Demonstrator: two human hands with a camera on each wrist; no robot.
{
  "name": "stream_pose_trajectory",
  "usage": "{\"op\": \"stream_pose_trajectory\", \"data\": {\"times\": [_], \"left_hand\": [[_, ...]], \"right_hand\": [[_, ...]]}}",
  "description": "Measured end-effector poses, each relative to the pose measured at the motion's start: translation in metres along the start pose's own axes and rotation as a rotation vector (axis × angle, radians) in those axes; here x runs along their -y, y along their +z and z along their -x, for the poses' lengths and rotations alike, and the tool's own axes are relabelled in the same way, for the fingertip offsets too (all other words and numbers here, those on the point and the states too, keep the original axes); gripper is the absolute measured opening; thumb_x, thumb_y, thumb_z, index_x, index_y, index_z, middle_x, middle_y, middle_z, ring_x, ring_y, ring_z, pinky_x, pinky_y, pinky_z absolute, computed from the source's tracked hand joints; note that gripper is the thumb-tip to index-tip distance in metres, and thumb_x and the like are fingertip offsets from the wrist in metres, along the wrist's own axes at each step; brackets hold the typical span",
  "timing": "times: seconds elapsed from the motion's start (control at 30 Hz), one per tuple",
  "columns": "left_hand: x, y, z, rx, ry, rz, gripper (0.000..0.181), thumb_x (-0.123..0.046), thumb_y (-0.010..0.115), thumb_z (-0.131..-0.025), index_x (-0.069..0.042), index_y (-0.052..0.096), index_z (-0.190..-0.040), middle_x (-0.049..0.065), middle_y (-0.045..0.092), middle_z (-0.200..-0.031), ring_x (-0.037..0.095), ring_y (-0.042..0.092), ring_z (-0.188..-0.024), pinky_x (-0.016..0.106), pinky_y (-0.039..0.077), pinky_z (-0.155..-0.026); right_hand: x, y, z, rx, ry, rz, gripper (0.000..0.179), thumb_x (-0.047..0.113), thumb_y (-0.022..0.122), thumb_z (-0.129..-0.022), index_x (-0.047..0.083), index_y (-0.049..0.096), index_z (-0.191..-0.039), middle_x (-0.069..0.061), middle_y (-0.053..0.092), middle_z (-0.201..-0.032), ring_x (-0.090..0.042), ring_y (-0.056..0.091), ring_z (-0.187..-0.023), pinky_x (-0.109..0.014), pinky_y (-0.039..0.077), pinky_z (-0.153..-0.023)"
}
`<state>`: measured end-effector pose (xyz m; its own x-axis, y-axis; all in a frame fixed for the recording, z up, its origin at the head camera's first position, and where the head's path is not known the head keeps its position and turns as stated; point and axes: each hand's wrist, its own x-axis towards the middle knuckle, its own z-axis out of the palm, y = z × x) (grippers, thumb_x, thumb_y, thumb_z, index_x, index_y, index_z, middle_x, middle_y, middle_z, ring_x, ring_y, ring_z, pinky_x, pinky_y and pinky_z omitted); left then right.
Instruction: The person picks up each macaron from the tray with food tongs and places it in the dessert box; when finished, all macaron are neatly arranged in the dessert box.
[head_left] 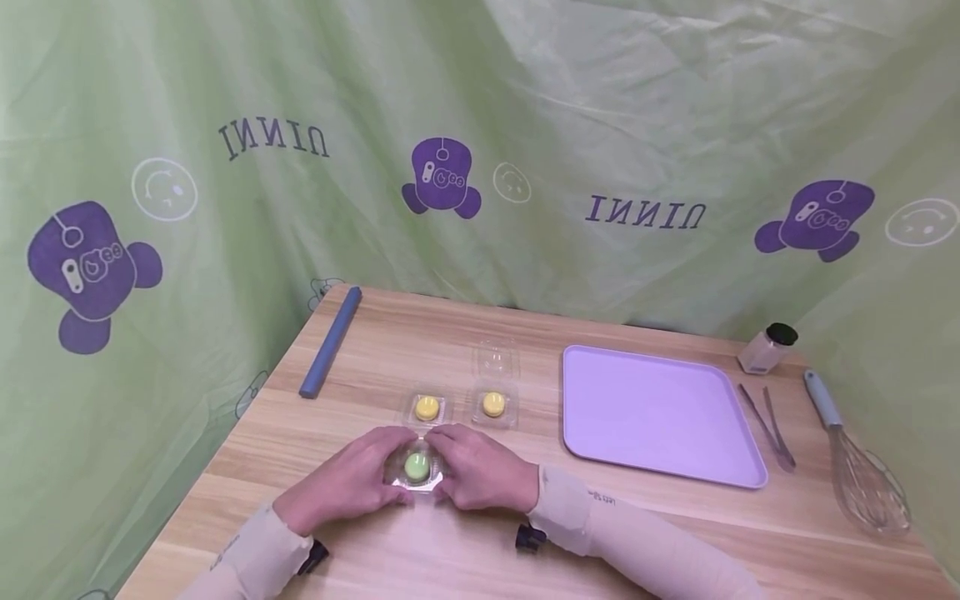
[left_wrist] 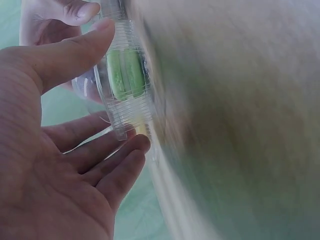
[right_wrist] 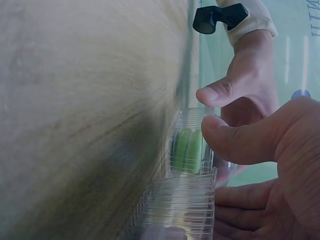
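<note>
A small clear plastic box [head_left: 422, 487] with a green macaron [head_left: 417, 467] inside stands near the front of the table. My left hand [head_left: 348, 477] holds its left side and my right hand [head_left: 483, 468] its right side, thumbs at the near edge and fingers toward the far one. The left wrist view shows the green macaron [left_wrist: 126, 74] side-on through the ribbed wall, the left thumb against the box. Just beyond the hands, a yellow macaron [head_left: 427, 407] sits in a second clear box. To its right another yellow macaron [head_left: 493, 404] lies in a box whose lid [head_left: 495, 360] is folded back.
A lilac tray [head_left: 652, 412] lies right of the boxes. Beyond it are metal tongs [head_left: 772, 425], a whisk [head_left: 862, 475] and a jar with a black lid [head_left: 767, 350]. A blue rod [head_left: 331, 342] lies at the back left. Green printed cloth [head_left: 525, 250] hangs behind the table.
</note>
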<state>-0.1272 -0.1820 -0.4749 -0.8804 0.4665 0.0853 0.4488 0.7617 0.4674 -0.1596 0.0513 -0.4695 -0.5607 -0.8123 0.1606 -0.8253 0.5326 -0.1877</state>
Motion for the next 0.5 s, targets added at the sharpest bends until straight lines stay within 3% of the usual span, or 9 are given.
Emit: {"op": "stream_pose_trajectory", "data": {"times": [0.2,0.5], "left_hand": [[-0.0019,-0.0004,0.0015,-0.032,0.056,-0.083,0.081,-0.036,0.09,-0.071,-0.004,0.059,-0.138,0.013,0.059,-0.141,0.031,0.061,-0.128,0.047,0.053,-0.108],[-0.0025,-0.004,0.002,-0.06,0.056,-0.118,0.084,-0.038,0.09,-0.07,-0.004,0.058,-0.14,0.013,0.059,-0.142,0.029,0.061,-0.128,0.044,0.054,-0.108]], "right_hand": [[-0.0011,0.0007,0.0015,-0.019,-0.024,0.001,0.075,0.035,0.084,-0.079,-0.002,0.056,-0.138,-0.013,0.065,-0.135,-0.024,0.063,-0.127,-0.03,0.05,-0.114],[-0.0052,-0.0028,0.0046,-0.079,-0.018,-0.01,0.071,0.032,0.082,-0.081,0.0,0.056,-0.139,-0.012,0.065,-0.135,-0.023,0.064,-0.125,-0.029,0.051,-0.112]]}}
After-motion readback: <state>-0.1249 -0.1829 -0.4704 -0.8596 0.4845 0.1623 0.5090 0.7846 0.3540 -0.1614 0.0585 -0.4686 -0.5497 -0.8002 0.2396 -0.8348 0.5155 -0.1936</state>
